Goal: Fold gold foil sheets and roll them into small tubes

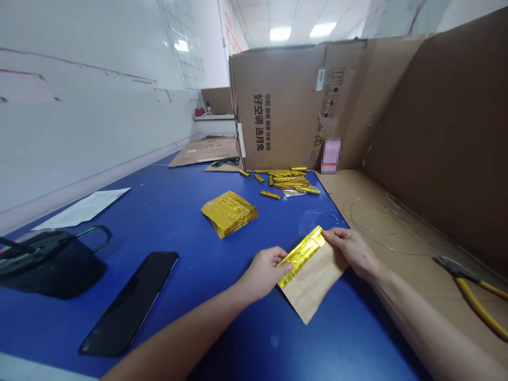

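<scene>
Both hands hold a sheet of gold foil paper (317,280) above the blue table, its plain tan side facing me. Along the upper left edge a shiny gold strip is folded over. My left hand (265,272) pinches the lower left end of that strip, thumb on top. At the strip's upper right end, my right hand (349,244) grips the edge between thumb and fingers. Beyond the left hand lies a stack of gold foil sheets (228,210). Several rolled gold foil tubes (270,195) lie in a loose pile near the cardboard.
A black phone (133,301) and a dark cup with a handle (59,262) stand at the left, near a white paper (89,208). A large cardboard box (289,116) walls off the back and right. Yellow-handled pliers (472,291) lie on cardboard at the right.
</scene>
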{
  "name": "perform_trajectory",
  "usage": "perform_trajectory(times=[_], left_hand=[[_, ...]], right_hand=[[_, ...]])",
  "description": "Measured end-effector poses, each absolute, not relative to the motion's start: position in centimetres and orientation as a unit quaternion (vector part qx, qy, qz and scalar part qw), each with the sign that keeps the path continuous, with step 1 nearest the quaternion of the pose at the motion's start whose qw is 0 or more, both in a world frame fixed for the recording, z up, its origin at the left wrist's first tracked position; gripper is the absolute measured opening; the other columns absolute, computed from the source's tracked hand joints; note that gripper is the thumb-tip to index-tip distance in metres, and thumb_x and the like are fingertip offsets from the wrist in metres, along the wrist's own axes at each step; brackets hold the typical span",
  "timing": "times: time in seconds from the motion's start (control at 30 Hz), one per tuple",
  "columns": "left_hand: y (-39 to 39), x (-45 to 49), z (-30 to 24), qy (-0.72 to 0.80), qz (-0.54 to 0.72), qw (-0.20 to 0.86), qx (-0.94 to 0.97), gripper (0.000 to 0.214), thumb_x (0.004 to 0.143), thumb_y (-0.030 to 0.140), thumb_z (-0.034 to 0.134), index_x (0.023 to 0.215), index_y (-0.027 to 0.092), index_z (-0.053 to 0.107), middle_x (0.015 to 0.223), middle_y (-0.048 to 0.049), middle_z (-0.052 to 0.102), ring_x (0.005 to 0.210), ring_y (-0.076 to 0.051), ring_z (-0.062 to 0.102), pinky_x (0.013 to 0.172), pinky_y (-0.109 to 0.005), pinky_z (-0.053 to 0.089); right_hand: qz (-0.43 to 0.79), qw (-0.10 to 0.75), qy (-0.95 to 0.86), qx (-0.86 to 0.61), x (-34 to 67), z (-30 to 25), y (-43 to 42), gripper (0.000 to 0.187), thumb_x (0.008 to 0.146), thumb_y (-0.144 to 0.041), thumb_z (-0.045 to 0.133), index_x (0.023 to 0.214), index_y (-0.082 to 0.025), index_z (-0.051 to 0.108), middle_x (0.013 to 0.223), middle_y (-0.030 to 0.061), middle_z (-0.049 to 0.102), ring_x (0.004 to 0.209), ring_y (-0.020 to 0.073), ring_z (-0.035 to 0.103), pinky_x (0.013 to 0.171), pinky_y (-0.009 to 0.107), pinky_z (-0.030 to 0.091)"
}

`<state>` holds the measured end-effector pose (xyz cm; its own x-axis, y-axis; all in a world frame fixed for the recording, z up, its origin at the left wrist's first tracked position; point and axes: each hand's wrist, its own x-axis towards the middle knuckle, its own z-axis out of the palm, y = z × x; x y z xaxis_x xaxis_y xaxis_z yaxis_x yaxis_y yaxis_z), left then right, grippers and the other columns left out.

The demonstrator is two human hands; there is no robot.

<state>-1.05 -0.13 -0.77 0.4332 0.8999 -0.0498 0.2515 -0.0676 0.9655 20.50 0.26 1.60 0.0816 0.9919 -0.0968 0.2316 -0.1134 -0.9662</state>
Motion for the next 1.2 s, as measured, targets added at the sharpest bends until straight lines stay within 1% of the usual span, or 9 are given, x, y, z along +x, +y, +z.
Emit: perform_trajectory(times=[0.1,0.37,0.47,0.57,0.7,0.8,0.93,1.07,1.2], left_hand=[[0.3,-1.1,-0.8,0.435,0.314,0.553,0.637,0.022,0.069,0.035,0.055,0.067,0.013,0.05,0.056,0.0018,0.054,0.05,-0.01,0.049,0.048,-0.019,0.035],[0.6,-1.6,0.0,0.442,0.337,0.559,0.615,0.03,0.069,0.043,0.053,0.069,0.014,0.046,0.06,0.0005,0.056,0.054,-0.011,0.052,0.053,-0.02,0.038],[0.7,-1.7,-0.1,0.456,0.319,0.527,0.642,0.026,0.073,0.041,0.048,0.071,0.015,0.047,0.057,0.0014,0.055,0.049,-0.01,0.051,0.047,-0.02,0.037],[0.9,-1.8,-0.2,0.478,0.292,0.459,0.69,0.019,0.077,0.032,0.043,0.075,0.015,0.05,0.058,0.0017,0.055,0.047,-0.011,0.05,0.045,-0.02,0.037],[1.2,-1.9,0.2,0.499,0.258,0.321,0.762,0.015,0.077,0.022,0.044,0.085,0.018,0.056,0.078,-0.0012,0.061,0.073,-0.017,0.057,0.065,-0.025,0.041],[1.4,-1.9,0.4,0.52,0.212,0.222,0.797,0.021,0.079,0.02,0.044,0.097,0.021,0.055,0.083,-0.0033,0.061,0.078,-0.02,0.057,0.071,-0.03,0.039],[1.5,-1.8,0.2,0.529,0.161,0.11,0.826,0.026,0.08,0.021,0.045,0.105,0.02,0.051,0.089,-0.007,0.057,0.081,-0.023,0.054,0.071,-0.034,0.039],[0.9,-1.4,0.4,0.506,0.135,0.014,0.852,0.032,0.083,0.014,0.039,0.114,0.019,0.047,0.107,-0.0119,0.046,0.1,-0.027,0.041,0.082,-0.04,0.033],[0.4,-1.2,1.0,0.434,0.084,-0.019,0.897,0.032,0.085,0.012,0.036,0.111,0.026,0.048,0.102,-0.0073,0.046,0.096,-0.022,0.041,0.08,-0.034,0.035]], right_hand=[[0.438,0.451,-0.498,-0.597,20.3,1.3,0.3,0.036,0.064,-0.052,0.057,0.059,-0.018,0.048,0.049,-0.0031,0.051,0.04,0.009,0.043,0.041,0.022,0.034],[0.392,0.447,-0.526,-0.608,20.1,1.0,0.2,0.034,0.066,-0.051,0.055,0.062,-0.017,0.049,0.049,-0.0044,0.048,0.042,0.0082,0.041,0.039,0.02,0.032],[0.359,0.425,-0.551,-0.622,20.3,0.6,0.4,0.035,0.069,-0.051,0.05,0.062,-0.018,0.048,0.049,-0.0038,0.048,0.042,0.0087,0.041,0.04,0.02,0.032],[0.305,0.388,-0.581,-0.647,20.3,0.1,0.8,0.035,0.072,-0.051,0.042,0.06,-0.019,0.046,0.049,-0.0031,0.048,0.043,0.0095,0.041,0.041,0.021,0.032],[0.198,0.302,-0.623,-0.694,20.0,0.0,0.8,0.03,0.075,-0.042,0.039,0.056,-0.02,0.045,0.05,-0.0006,0.05,0.05,0.0132,0.046,0.047,0.023,0.032],[0.116,0.224,-0.644,-0.723,19.3,0.4,0.4,0.026,0.076,-0.035,0.039,0.057,-0.021,0.049,0.054,0.0032,0.055,0.057,0.018,0.052,0.051,0.027,0.031],[0.048,0.144,-0.658,-0.738,18.5,0.6,-0.1,0.027,0.08,-0.033,0.034,0.067,-0.02,0.054,0.063,0.0083,0.061,0.062,0.0224,0.057,0.053,0.029,0.032],[0.012,0.095,-0.662,-0.744,18.3,0.6,-0.3,0.027,0.081,-0.032,0.032,0.075,-0.02,0.055,0.069,0.0098,0.065,0.064,0.0233,0.06,0.052,0.029,0.033],[-0.012,0.072,-0.667,-0.742,18.1,0.7,-0.4,0.025,0.083,-0.031,0.032,0.078,-0.021,0.054,0.071,0.0073,0.065,0.064,0.0209,0.061,0.051,0.028,0.033]])
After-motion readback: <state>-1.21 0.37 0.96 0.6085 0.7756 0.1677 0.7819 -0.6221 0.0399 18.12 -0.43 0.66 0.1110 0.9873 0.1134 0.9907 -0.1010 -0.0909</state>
